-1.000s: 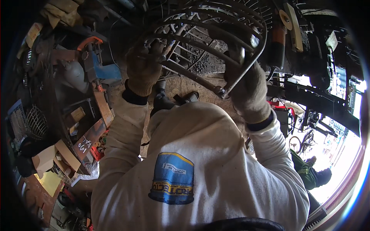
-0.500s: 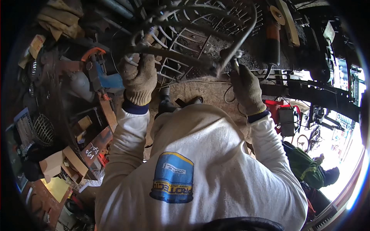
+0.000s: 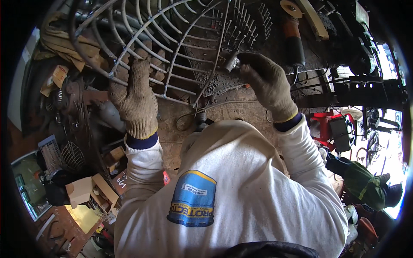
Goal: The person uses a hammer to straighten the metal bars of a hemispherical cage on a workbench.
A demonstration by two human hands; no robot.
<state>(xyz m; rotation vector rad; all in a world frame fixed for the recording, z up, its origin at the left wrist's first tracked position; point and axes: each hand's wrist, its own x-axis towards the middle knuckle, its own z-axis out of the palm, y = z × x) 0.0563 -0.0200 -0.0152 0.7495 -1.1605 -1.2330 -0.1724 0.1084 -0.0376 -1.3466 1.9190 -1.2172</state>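
A curved grille of welded metal rods [image 3: 171,65] spans the upper left and middle, tilted over the workbench. My left hand [image 3: 140,96], in a knitted beige glove, has its fingers wrapped round the grille's rods near the lower left edge. To the right of the grille is my right hand [image 3: 271,84], gloved alike and closed on what looks like a hammer [image 3: 232,62]. Its short cylindrical metal head points toward the grille, apart from it. The glove hides most of the handle.
An angle grinder [image 3: 294,43] with an orange and black body lies on the dark bench, right of several upright metal pins [image 3: 245,26]. A cable [image 3: 232,103] crosses the floor. Cardboard boxes [image 3: 81,191] stand at left. A person in green [image 3: 365,185] is at far right.
The grille has swung left and turned, so its rods now face me more openly. My left hand moved left with it. My right hand turned, bringing the hammer head left, away from the bar.
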